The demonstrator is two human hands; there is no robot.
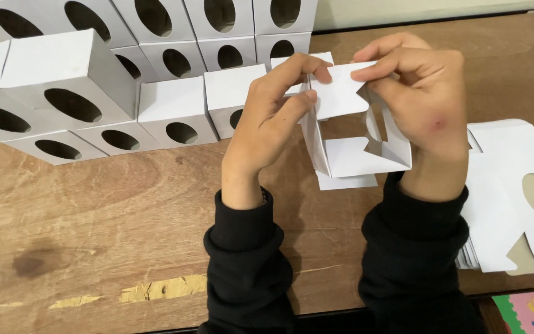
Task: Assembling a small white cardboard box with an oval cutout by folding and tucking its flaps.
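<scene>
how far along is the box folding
Done: a stack of folded white boxes with oval holes stands at the table's far left. In hand: the left hand and right hand hold a half-folded box, flaps open. Left: a pile of flat blanks on the right.

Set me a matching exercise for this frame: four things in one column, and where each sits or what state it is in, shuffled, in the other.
Things:
1. Half-folded white cardboard box
2. Row of finished white boxes with oval holes
3. Stack of flat white box blanks
4. Wooden table

Place or state:
A. Lying flat at the right edge
B. Held up between the left hand and right hand
C. Stacked along the far left
D. Worn brown surface with chipped patches

Pairs: 1-B, 2-C, 3-A, 4-D
</scene>
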